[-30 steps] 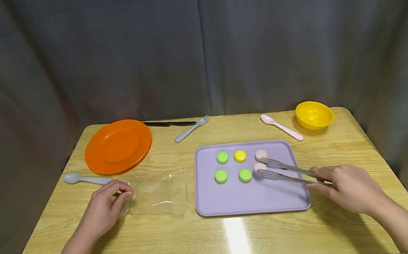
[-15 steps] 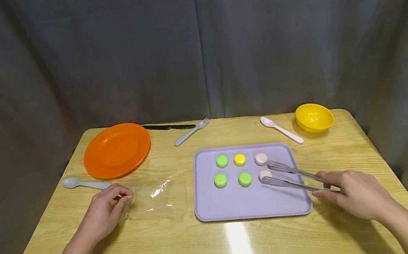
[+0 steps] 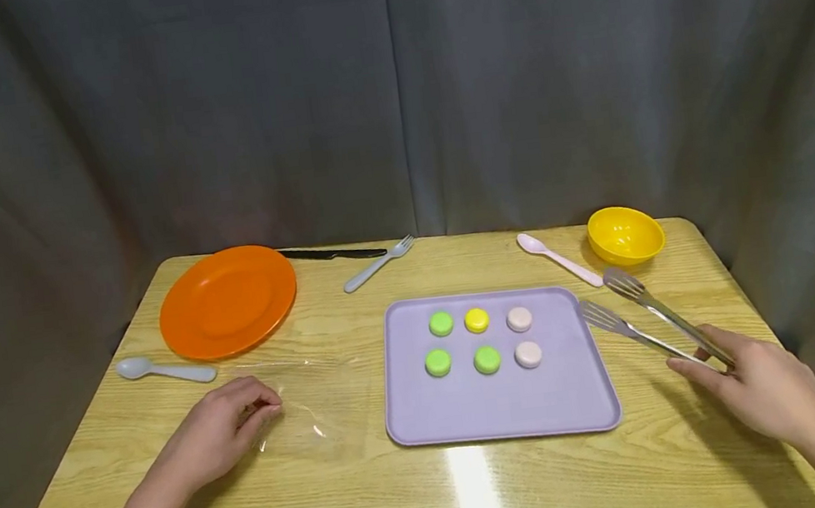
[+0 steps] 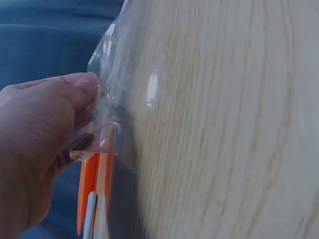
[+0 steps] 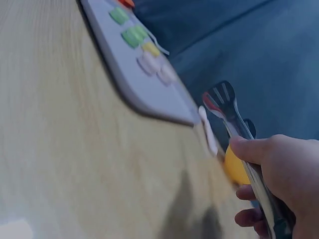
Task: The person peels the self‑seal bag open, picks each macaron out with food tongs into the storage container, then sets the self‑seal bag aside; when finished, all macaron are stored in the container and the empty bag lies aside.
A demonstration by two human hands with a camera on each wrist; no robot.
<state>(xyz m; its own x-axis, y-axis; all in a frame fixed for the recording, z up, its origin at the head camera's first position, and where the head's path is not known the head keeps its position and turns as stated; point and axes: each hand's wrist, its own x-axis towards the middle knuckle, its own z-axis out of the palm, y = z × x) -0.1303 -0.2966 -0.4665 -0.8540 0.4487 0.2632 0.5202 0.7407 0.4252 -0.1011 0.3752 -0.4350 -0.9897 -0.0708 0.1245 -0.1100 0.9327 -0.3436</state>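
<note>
My left hand pinches the edge of a clear plastic bag between thumb and fingers; the left wrist view shows the crinkled bag at the fingertips. My right hand grips metal tongs, whose two slotted ends stand apart with nothing between them, past the right edge of the lilac tray. On that tray lie two rows of macarons: green macarons, one yellow macaron and two pale pink macarons. In the right wrist view the thumb lies along the tongs.
An orange plate stands at the back left, near a grey spoon, a black knife and a grey fork. Back right are a pink spoon and a yellow bowl. Dark curtain surrounds the table.
My right hand has drawn the tongs back to the right, off the tray; both pale pink macarons lie on it, the nearer one shifted slightly right. My left hand still holds the bag.
</note>
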